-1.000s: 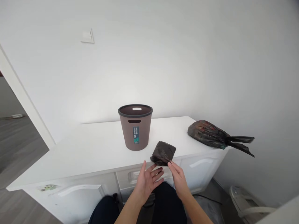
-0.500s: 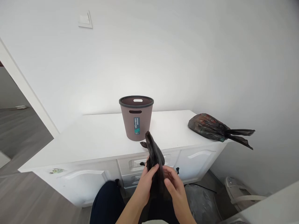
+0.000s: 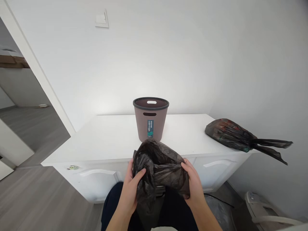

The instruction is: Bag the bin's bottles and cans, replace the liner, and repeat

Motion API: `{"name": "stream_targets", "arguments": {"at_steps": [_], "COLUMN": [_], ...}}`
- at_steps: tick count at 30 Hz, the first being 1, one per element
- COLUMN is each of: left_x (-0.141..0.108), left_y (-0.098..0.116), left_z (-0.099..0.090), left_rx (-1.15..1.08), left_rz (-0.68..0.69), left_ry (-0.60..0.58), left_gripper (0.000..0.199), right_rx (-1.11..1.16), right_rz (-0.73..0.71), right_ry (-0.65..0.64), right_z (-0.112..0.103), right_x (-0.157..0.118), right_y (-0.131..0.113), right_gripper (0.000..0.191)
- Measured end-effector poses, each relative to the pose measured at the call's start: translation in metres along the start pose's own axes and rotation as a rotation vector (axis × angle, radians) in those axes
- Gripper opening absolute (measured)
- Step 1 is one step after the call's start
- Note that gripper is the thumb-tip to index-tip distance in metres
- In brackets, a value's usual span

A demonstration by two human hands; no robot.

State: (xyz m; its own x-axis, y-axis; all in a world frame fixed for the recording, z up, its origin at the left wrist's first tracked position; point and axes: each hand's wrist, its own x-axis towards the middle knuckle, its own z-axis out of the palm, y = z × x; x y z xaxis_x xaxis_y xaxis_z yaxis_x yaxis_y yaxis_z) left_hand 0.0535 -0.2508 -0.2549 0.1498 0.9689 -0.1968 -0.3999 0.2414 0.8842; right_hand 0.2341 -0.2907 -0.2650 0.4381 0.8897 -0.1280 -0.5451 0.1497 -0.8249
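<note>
Spreading the loose black bag [image 3: 169, 175], its sides held by left hand [image 3: 127, 194] and right hand [image 3: 194, 183] (the bin [image 3: 141, 125] stands on the far side), seems the present step, calling for even outward tension.

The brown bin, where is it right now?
In the head view, the brown bin stands near the middle of the white cabinet top, beyond the loose black bag and left of the tied-up bag.

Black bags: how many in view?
2. One loose bag is held between the left hand and right hand; one knotted bag lies on the right end of the white cabinet. Any inside the cabinet would be hidden.
</note>
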Motion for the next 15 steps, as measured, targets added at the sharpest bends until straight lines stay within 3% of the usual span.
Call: {"name": "stream_targets", "arguments": {"at_steps": [5,11,13,15], "left_x": [0.001,-0.003,-0.004,-0.003], "left_y": [0.011,0.021,0.037,0.059], "left_z": [-0.028,-0.086,-0.114,-0.140], "left_rx": [0.259,0.574,0.664,0.763], "left_rz": [0.147,0.133,0.112,0.079], "left_ry": [-0.020,-0.032,-0.022,-0.002], "left_gripper": [0.059,0.052,0.050,0.047], "right_rx": [-0.006,0.054,-0.048,-0.191], "right_rz": [-0.085,-0.020,0.005,0.058], "right_ry": [-0.049,0.085,-0.004,-0.177], "right_z": [-0.005,-0.003,-0.007,-0.011], "right_x": [0.026,0.038,0.042,0.047], "right_y": [-0.008,-0.042,-0.056,-0.069], "right_gripper": [0.030,0.030,0.026,0.025]}}
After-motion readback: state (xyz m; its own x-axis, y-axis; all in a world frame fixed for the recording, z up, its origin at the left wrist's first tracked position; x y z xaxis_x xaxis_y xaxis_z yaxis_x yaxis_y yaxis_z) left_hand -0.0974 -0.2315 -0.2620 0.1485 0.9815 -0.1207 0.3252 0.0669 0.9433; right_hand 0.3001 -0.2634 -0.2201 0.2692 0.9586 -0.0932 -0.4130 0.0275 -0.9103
